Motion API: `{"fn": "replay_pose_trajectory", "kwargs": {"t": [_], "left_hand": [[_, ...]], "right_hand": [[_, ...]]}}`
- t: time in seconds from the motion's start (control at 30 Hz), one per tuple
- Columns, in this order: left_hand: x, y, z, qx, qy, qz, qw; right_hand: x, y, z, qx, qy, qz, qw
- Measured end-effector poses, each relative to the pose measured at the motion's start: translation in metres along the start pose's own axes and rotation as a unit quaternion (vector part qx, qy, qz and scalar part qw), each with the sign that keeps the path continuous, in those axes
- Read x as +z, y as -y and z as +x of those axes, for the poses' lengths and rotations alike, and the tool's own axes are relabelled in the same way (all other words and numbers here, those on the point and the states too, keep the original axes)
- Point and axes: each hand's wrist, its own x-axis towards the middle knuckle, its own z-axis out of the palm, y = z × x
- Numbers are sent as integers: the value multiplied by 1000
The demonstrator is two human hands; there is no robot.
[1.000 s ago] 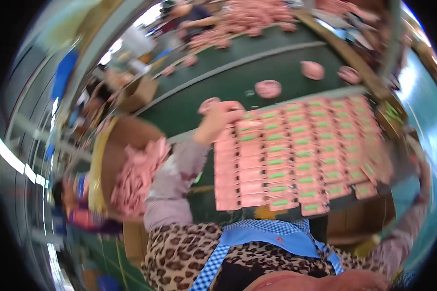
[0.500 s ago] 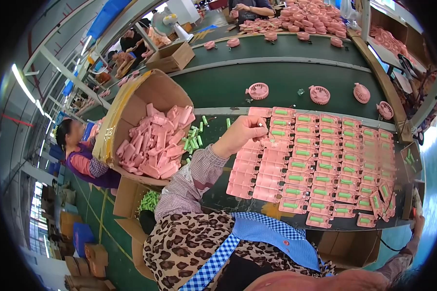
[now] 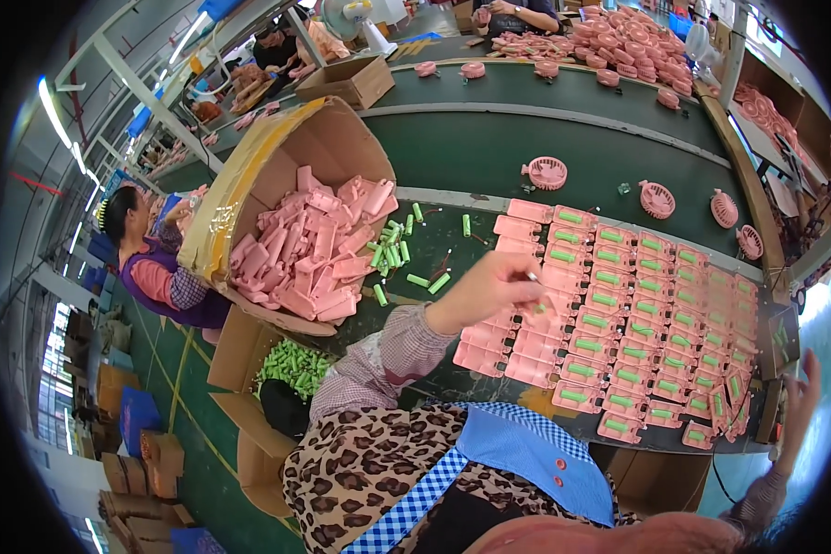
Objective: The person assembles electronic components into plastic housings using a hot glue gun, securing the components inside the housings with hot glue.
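My left hand (image 3: 497, 294) hangs over the left columns of pink plastic handle shells (image 3: 478, 357), fingers pinched together. A small pale tip shows at the fingertips; the rest of what they hold is hidden. Those left columns are mostly bare shells. In the columns to the right, each shell carries a green cylindrical battery (image 3: 606, 299), several with thin wires. Loose green batteries (image 3: 416, 280) lie on the table left of my hand. At the far right edge my right hand (image 3: 797, 411) is raised beside the table, fingers stretched and apart, holding nothing visible.
A tilted carton (image 3: 210, 242) of pink shells stands at the left, above a carton (image 3: 240, 355) of green batteries. Past a metal rail runs a green conveyor belt (image 3: 452, 152) carrying round pink fan heads (image 3: 545, 173). Co-workers sit at the left (image 3: 152, 272) and far side (image 3: 517, 17).
The view has shifted, so the table sits further right. My left hand has come lower over the bare shells. My right hand has lifted, its fingers now spread upward.
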Motion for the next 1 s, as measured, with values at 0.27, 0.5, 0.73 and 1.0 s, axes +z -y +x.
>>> {"fn": "replay_pose_trajectory", "kwargs": {"t": [0.27, 0.5, 0.73, 1.0], "left_hand": [[9, 23, -9, 29, 121, -69, 990], [-35, 52, -18, 15, 41, -101, 994], [-106, 78, 15, 107, -106, 130, 980], [-232, 142, 60, 1, -341, 664, 666]], "right_hand": [[235, 253, -19, -195, 573, 297, 739], [317, 284, -49, 105, 786, 467, 392], [340, 280, -44, 141, 678, 536, 482], [341, 291, -37, 157, 654, 550, 495]]}}
